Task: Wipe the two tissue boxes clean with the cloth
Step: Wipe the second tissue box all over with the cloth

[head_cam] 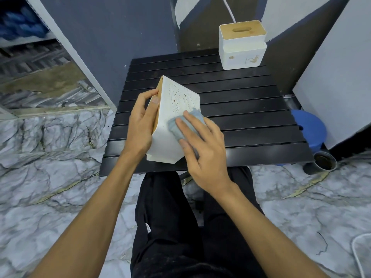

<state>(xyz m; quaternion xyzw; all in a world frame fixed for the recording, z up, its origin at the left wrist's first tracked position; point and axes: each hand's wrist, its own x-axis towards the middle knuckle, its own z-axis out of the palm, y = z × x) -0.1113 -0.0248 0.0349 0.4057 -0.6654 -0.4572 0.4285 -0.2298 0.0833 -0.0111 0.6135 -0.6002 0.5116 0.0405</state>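
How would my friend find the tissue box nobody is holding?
Look at the black slatted table. At its far right corner a white tissue box with a wooden lid stands upright, untouched. The other box is tilted, spotted, and gripped by the left hand.

No legible text or labels.

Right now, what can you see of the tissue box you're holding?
The held tissue box has a white, plastic-looking body with a light wooden lid turned leftward. It is tilted over the black slatted table; whether it rests there is unclear. Brown specks dot its upper face. The left hand grips the lid side, and the right hand presses a blue-grey cloth flat on the face.
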